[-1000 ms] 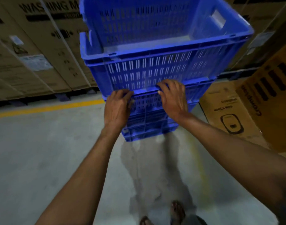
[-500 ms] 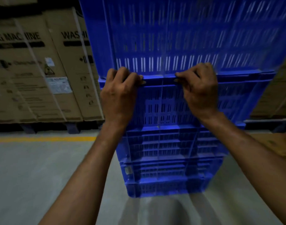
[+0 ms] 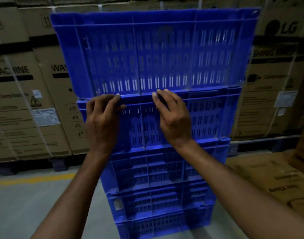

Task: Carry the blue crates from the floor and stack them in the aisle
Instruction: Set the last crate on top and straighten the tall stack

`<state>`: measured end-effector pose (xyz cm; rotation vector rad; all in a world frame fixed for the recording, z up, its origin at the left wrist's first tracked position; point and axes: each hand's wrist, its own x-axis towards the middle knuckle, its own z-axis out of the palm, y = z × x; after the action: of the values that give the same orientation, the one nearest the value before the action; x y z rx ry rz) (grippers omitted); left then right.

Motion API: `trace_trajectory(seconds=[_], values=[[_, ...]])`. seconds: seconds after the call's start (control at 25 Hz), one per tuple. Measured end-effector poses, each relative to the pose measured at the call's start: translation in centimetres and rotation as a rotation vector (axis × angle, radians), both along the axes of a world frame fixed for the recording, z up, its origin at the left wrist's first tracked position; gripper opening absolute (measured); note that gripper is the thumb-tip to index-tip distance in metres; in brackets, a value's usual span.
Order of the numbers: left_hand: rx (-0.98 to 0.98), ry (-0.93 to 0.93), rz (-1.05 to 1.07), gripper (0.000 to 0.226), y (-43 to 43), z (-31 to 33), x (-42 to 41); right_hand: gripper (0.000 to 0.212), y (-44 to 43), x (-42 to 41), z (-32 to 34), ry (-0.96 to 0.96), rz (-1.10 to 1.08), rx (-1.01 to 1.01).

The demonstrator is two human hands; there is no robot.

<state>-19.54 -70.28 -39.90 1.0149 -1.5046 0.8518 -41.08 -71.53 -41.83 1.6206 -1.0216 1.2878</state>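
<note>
The stack of blue crates (image 3: 158, 169) stands on the floor (image 3: 23, 209) at the centre of the view, running from 6 o'clock up to 12 o'clock. The top crate (image 3: 154, 52) sits on the second crate (image 3: 206, 118), and its slotted wall fills the upper middle.

The left hand (image 3: 103, 119) is at about 9 o'clock of the second crate's rim. Its fingers are loosely bent, with the tips resting on the rim and the thumb lying against the wall, and it grips nothing. The right hand (image 3: 173, 118) is just beside it towards 3 o'clock, with nearly straight fingers whose tips touch the same rim.

Strapped cardboard boxes (image 3: 27, 109) marked for washing machines line the wall at 9 o'clock, and more boxes (image 3: 272, 94) stand at 3 o'clock. A yellow line (image 3: 32, 179) crosses the floor at 8 o'clock. A flat carton (image 3: 268, 178) lies at 4 o'clock, near the stack.
</note>
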Motion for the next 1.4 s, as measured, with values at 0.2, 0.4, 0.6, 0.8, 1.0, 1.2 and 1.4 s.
trace_trajectory(seconds=[0.2, 0.4, 0.6, 0.8, 1.0, 1.2, 1.4], values=[[0.214, -0.160, -0.008, 0.048, 0.6, -8.7, -1.3, 0.044, 1.9, -1.1, -10.9, -0.035, -0.046, 0.232], [0.272, -0.271, 0.043, 0.040, 0.3, -15.7, 1.4, 0.039, 1.6, -1.0, -15.9, -0.026, -0.071, 0.293], [0.251, -0.279, 0.027, 0.036, 0.0, -16.5, 2.1, 0.020, 0.7, -1.5, -14.8, -0.019, -0.029, 0.133], [0.093, -0.336, 0.145, 0.015, -0.3, -14.8, 1.8, 0.019, 0.0, -1.2, -13.5, 0.082, -0.123, 0.021], [-0.034, -0.377, 0.200, 0.012, -1.5, -15.3, 1.4, 0.011, -0.8, -1.7, -13.6, 0.216, -0.169, -0.110], [-0.059, -0.362, 0.153, 0.013, -2.0, -15.5, 1.3, 0.015, -0.8, -1.9, -14.5, 0.201, -0.207, -0.109], [0.047, -0.297, 0.151, 0.019, -0.7, -14.8, 0.6, 0.031, 0.9, -1.8, -16.0, 0.101, -0.128, 0.081]])
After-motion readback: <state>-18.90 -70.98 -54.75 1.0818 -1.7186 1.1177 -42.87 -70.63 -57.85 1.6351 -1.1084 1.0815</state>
